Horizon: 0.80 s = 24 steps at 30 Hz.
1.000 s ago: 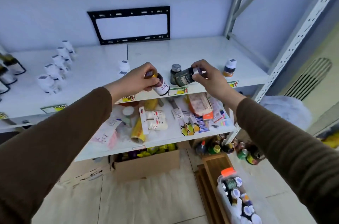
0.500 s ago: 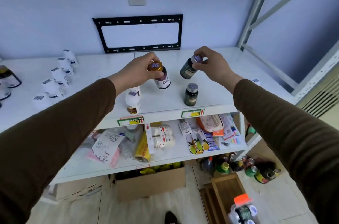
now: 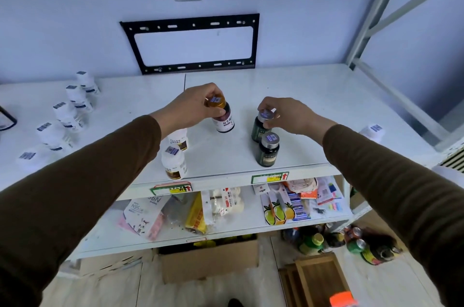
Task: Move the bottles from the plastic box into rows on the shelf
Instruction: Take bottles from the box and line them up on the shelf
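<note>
My left hand (image 3: 193, 105) grips the gold cap of a dark bottle with a white label (image 3: 223, 119), standing on the white top shelf (image 3: 313, 110). My right hand (image 3: 286, 112) holds the silver cap of a dark green bottle (image 3: 258, 128), set upright just behind a matching green bottle (image 3: 268, 150). Two white bottles (image 3: 174, 161) stand in a row under my left wrist. The plastic box shows only as an orange lid corner (image 3: 342, 300) at the bottom edge.
A row of several white bottles (image 3: 67, 115) runs along the shelf's left side, and one more white bottle (image 3: 372, 130) stands far right. A black wall bracket (image 3: 193, 42) hangs behind. The lower shelf (image 3: 251, 227) holds packets; a cardboard box (image 3: 208, 261), a wooden crate (image 3: 316, 279) and cans lie on the floor.
Both hands moved forward and down over the top shelf. The tilted bottles turned upright and now stand on the shelf, the green one behind its twin.
</note>
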Tool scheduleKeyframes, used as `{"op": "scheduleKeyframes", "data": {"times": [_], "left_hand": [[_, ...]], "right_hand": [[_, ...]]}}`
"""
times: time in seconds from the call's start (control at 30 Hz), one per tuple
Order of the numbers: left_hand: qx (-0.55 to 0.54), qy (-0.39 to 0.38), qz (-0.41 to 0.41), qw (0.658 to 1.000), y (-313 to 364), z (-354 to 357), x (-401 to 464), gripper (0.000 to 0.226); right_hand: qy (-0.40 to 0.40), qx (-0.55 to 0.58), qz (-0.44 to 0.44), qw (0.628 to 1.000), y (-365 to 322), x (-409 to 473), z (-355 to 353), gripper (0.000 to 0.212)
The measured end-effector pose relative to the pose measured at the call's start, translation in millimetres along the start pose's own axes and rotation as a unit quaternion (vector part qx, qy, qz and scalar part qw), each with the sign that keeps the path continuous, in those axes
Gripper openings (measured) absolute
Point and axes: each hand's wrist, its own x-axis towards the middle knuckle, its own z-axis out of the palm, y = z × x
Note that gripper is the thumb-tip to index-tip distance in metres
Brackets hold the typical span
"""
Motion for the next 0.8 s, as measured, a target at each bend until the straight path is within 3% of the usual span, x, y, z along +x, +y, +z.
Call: {"op": "scheduleKeyframes", "data": {"times": [0.2, 0.5, 0.8], "left_hand": [[-0.004, -0.013, 0.001, 1.000, -6.7, -7.6, 13.2, 0.028], [0.002, -0.012, 0.019, 1.000, -21.0, -36.7, 22.0, 0.027], [-0.001, 0.028, 0.011, 1.000, -53.4, -88.5, 6.7, 0.033]], "right_hand": [[-0.004, -0.025, 0.012, 1.000, 2.1, 3.7, 4.8, 0.034], [-0.004, 0.030, 0.027, 0.999, -21.8, 15.2, -11.2, 0.036], [-0.006, -0.039, -0.067, 0.997, -91.7, 51.5, -3.9, 0.034]]}}
